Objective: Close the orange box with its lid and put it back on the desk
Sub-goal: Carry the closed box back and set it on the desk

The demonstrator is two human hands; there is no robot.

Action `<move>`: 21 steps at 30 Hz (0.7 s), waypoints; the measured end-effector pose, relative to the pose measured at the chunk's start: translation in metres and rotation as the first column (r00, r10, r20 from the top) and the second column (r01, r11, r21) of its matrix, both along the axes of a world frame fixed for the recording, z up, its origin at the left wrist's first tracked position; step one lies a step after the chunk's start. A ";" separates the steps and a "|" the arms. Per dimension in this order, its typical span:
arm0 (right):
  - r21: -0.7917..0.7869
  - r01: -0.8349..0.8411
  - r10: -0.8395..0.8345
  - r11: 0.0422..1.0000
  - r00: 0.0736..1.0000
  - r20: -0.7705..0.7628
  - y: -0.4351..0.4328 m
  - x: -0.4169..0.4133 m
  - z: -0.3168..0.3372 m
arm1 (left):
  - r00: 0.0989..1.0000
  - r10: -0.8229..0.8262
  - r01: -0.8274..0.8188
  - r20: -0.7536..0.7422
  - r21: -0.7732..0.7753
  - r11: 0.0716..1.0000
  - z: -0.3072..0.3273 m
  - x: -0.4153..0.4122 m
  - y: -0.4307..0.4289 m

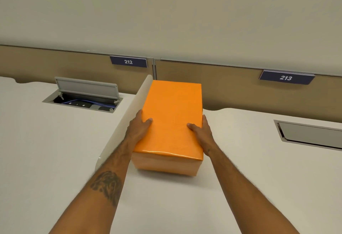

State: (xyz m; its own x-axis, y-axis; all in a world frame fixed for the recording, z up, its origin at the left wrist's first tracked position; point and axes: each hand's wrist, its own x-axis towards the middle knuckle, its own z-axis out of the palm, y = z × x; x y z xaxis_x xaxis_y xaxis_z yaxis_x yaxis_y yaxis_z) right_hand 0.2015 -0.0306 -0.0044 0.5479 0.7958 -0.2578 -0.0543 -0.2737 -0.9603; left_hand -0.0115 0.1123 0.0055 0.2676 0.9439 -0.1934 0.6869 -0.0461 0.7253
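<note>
The orange box [162, 166] is in the middle of the view with its glossy orange lid [172, 113] seated on top, covering it fully. The box's underside shows a shadow beneath, so it looks slightly above the white desk [185, 206]. My left hand [138, 128] grips the lid's left side with the thumb lying on top. On the right side my right hand [201, 132] does the same, thumb on the lid. What is inside the box is hidden.
A low white divider [129, 115] runs right beside the box's left side. An open cable hatch [83, 95] with blue wires sits at the left, a closed hatch [311, 135] at the right. Panels labelled 212 [128, 61] and 213 [286, 78] stand behind.
</note>
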 end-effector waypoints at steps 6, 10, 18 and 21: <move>-0.028 0.016 -0.016 0.999 1.000 -0.001 0.037 0.001 -0.007 | 0.997 -0.050 0.051 -0.062 0.012 0.999 -0.006 0.004 0.037; -0.037 0.032 -0.032 0.999 0.999 -0.010 0.054 0.002 -0.012 | 0.988 -0.106 0.107 -0.114 0.008 0.994 -0.008 0.010 0.056; -0.069 0.039 -0.036 0.997 0.998 0.044 0.067 0.010 -0.016 | 0.974 -0.109 0.136 -0.200 0.129 0.982 -0.014 0.020 0.056; -0.073 0.030 -0.027 0.997 0.999 0.039 0.075 0.008 -0.018 | 0.958 -0.134 0.209 -0.252 0.299 0.931 -0.011 0.026 0.054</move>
